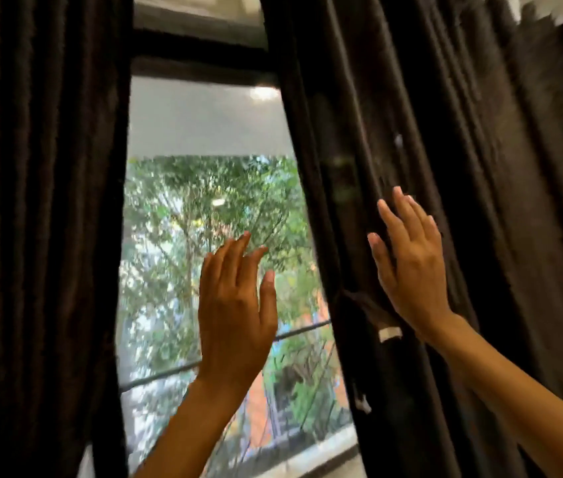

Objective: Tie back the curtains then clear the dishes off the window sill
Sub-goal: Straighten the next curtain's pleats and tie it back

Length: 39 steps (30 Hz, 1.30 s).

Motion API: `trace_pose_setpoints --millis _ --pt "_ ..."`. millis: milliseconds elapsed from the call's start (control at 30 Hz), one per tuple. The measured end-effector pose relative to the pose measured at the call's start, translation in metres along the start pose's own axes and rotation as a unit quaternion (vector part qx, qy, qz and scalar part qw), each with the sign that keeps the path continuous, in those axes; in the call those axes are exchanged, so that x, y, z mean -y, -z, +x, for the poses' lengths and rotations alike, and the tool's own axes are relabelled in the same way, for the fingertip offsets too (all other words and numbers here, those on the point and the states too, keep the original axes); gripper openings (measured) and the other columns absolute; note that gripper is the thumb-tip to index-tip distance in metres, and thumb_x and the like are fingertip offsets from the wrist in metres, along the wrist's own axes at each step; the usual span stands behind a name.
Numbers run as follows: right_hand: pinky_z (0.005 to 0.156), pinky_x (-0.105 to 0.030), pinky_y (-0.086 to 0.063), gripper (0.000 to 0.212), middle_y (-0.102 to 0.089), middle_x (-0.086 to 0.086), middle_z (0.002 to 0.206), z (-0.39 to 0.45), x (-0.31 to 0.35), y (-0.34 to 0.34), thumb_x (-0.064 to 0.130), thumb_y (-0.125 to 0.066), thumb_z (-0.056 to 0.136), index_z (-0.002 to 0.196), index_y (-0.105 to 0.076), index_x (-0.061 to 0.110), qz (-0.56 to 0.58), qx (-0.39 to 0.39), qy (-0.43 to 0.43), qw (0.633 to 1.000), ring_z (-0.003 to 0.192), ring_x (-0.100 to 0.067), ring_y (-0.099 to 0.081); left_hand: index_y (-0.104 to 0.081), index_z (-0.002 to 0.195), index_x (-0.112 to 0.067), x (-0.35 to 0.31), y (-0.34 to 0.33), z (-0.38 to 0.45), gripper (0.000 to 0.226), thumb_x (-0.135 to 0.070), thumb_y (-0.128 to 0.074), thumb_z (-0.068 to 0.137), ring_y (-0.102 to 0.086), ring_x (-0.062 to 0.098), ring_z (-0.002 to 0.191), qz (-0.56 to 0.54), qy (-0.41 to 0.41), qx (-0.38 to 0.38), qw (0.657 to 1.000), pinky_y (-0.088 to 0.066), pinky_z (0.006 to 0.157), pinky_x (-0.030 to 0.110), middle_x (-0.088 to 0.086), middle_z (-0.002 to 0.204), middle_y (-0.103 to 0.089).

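Note:
Two dark brown curtains hang at the window, the left curtain (38,219) and the right curtain (463,150), parted with a gap of glass between them. My left hand (235,312) is raised in that gap with straight fingers, holding nothing. My right hand (411,263) lies flat with spread fingers against the right curtain's folds near its inner edge. A dark tie-back strap with a white tag (388,334) hangs on the right curtain just below that hand. No dishes are in view, and the window sill is hidden apart from a pale strip (324,450) at the bottom.
The window pane (211,201) shows green trees outside and a thin horizontal rail (300,331) beyond the glass. A dark window frame bar (200,50) crosses the top. The image is motion-blurred.

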State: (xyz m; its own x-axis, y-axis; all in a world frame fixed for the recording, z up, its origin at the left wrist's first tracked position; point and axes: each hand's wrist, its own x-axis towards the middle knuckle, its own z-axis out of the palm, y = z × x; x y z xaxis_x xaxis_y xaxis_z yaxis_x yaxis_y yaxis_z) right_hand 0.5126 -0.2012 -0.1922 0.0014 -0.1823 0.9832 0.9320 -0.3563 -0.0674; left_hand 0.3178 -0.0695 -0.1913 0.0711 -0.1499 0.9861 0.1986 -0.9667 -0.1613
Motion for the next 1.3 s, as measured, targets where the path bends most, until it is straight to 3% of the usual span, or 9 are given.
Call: trace_pose_setpoints --millis 200,300,433,600,700,833,1067,1200,1300 --pt "0.110 -0.040 -0.029 0.047 -0.045 -0.013 0.143 0.100 -0.099 0.006 0.037 -0.040 0.096 0.129 -0.053 0.005 0.013 -0.009 0.012 1.000 0.134 -0.028 -0.038 -0.063 0.110 -0.007 -0.057 -0.078 0.085 0.037 -0.030 -0.040 0.092 -0.050 0.026 0.119 0.036 0.003 -0.037 0.999 -0.033 0.105 0.035 0.009 0.126 -0.059" --pt "0.101 -0.039 -0.040 0.042 -0.055 -0.011 0.133 0.138 -0.128 0.001 0.037 -0.045 0.095 0.121 -0.058 0.006 0.043 -0.003 0.022 0.999 0.124 -0.029 -0.049 -0.063 0.109 -0.011 -0.073 -0.106 0.122 0.034 -0.034 -0.044 0.093 -0.051 0.023 0.118 0.049 0.031 -0.043 0.997 -0.041 0.100 0.033 0.005 0.125 -0.060" --pt "0.086 -0.035 -0.047 0.040 -0.063 -0.006 0.118 0.171 -0.134 -0.014 0.042 -0.046 0.095 0.119 -0.059 0.012 0.106 0.057 -0.020 0.993 0.113 -0.026 -0.057 -0.056 0.119 -0.016 -0.084 -0.129 0.165 0.036 -0.038 -0.057 0.091 -0.047 0.016 0.116 0.058 0.109 -0.012 0.992 -0.038 0.083 0.021 -0.003 0.123 -0.056" --pt "0.079 -0.033 -0.049 0.058 -0.065 -0.004 0.119 0.192 -0.108 -0.022 0.055 -0.048 0.090 0.134 -0.047 0.017 0.139 0.142 -0.035 0.979 0.106 -0.023 -0.062 -0.049 0.125 -0.015 -0.088 -0.144 0.205 0.049 -0.031 -0.069 0.083 -0.054 0.020 0.110 0.089 0.177 0.024 0.980 -0.042 0.082 0.025 0.002 0.118 -0.058" --pt "0.072 -0.029 -0.045 0.053 -0.065 0.000 0.112 0.192 -0.088 -0.022 0.049 -0.054 0.091 0.134 -0.043 0.019 0.131 0.176 -0.038 0.975 0.101 -0.020 -0.063 -0.054 0.119 -0.012 -0.077 -0.148 0.211 0.045 -0.021 -0.074 0.079 -0.064 0.024 0.095 0.107 0.208 0.020 0.972 -0.051 0.076 0.031 0.006 0.105 -0.067" --pt "0.079 -0.029 -0.049 0.065 -0.060 -0.002 0.123 0.190 -0.081 -0.040 0.039 -0.059 0.091 0.143 -0.030 0.015 0.102 0.204 -0.068 0.971 0.107 -0.020 -0.062 -0.068 0.103 -0.010 -0.062 -0.153 0.210 0.030 -0.011 -0.077 0.075 -0.067 0.018 0.073 0.064 0.221 -0.023 0.973 -0.056 0.069 0.032 0.002 0.087 -0.071" --pt "0.066 -0.026 -0.048 0.062 -0.065 0.000 0.107 0.190 -0.083 -0.065 0.003 -0.052 0.092 0.148 -0.026 0.014 0.066 0.206 -0.056 0.975 0.092 -0.017 -0.063 -0.072 0.096 -0.010 -0.030 -0.152 0.223 0.028 0.006 -0.066 0.074 -0.067 0.018 0.072 0.066 0.221 -0.034 0.973 -0.056 0.063 0.032 0.005 0.083 -0.072" --pt "0.061 -0.027 -0.038 0.065 -0.065 -0.002 0.106 0.187 -0.071 -0.066 -0.006 -0.046 0.090 0.149 -0.024 0.015 0.048 0.195 -0.034 0.979 0.093 -0.020 -0.061 -0.074 0.089 -0.003 -0.024 -0.142 0.230 0.025 0.012 -0.070 0.070 -0.068 0.016 0.071 -0.076 0.259 -0.064 0.961 -0.052 0.062 0.018 0.006 0.073 -0.070" --pt "0.073 -0.035 -0.043 0.059 -0.062 -0.006 0.117 0.186 -0.046 -0.069 -0.001 -0.046 0.091 0.146 -0.032 0.017 0.080 0.201 -0.009 0.976 0.107 -0.028 -0.057 -0.073 0.093 -0.002 -0.026 -0.138 0.232 0.026 0.009 -0.074 0.070 -0.069 0.019 0.077 -0.165 0.257 -0.044 0.951 -0.058 0.076 0.032 0.011 0.081 -0.072"
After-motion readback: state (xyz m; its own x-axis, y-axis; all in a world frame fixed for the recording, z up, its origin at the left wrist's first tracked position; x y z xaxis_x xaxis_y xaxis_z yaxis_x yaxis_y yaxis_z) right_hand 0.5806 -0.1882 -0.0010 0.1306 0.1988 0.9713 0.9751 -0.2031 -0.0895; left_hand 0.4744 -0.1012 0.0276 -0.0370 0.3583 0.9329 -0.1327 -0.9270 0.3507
